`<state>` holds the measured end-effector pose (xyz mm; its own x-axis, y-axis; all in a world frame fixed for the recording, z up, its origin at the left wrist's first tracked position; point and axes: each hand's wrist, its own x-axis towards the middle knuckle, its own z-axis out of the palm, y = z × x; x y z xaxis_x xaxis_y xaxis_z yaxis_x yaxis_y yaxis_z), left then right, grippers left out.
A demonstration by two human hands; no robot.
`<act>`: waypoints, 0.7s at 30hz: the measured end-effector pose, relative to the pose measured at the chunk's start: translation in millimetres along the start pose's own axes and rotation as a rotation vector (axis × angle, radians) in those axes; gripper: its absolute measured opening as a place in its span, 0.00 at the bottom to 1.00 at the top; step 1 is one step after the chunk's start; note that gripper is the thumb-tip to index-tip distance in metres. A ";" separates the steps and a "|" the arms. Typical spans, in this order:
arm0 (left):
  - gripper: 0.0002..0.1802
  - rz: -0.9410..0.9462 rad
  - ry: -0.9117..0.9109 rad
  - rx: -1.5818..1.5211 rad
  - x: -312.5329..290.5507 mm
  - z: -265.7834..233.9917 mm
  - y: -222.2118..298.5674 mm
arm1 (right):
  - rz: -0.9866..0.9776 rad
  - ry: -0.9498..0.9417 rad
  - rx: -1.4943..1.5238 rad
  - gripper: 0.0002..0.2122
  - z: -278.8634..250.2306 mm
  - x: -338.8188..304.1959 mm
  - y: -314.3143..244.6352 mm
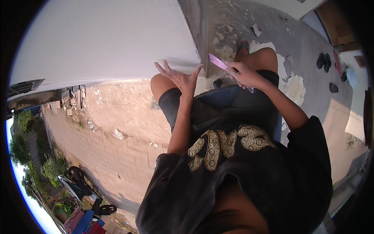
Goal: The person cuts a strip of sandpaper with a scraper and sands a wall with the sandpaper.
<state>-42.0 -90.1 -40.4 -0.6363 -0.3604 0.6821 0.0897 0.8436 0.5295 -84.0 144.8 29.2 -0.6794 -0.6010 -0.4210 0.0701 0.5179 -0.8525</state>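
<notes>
My left hand (pixel 183 80) is raised with its fingers spread, holding nothing. Whitish dust coats its fingers, and the thumb points toward the lower corner of the white wall (pixel 113 39); whether it touches the wall I cannot tell. In my right hand (pixel 245 75) is a putty knife (pixel 217 61) with a flat, pinkish, shiny blade. Its blade points up and left toward the wall's narrow grey side (pixel 201 35), a little apart from it. My fingers cover much of the handle, whose end shows below the hand.
I sit with knees apart at the wall's corner. Pale flakes and a whitish patch (pixel 294 87) lie on the grey floor to the right, with dark shoes (pixel 324 62) farther off. Sandy paving (pixel 120 117) spreads left, with brick rubble (pixel 72 103) along the wall.
</notes>
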 end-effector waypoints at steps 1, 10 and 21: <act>0.70 -0.013 -0.035 -0.043 0.6 2.5 -0.2 | 0.022 0.018 -0.097 0.20 5.0 0.2 0.5; 0.68 -0.052 -0.139 -0.195 -7.6 2.0 -15.3 | 0.112 -0.034 0.002 0.20 21.6 -23.8 2.6; 0.69 -0.116 -0.070 -0.214 -8.1 8.1 -24.8 | -0.166 -0.051 -0.384 0.20 1.1 13.2 -13.4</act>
<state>-45.3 -104.8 -63.2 -0.7030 -0.4151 0.5775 0.1685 0.6917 0.7023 -93.1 129.2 34.8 -0.6209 -0.7198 -0.3104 -0.3216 0.5950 -0.7366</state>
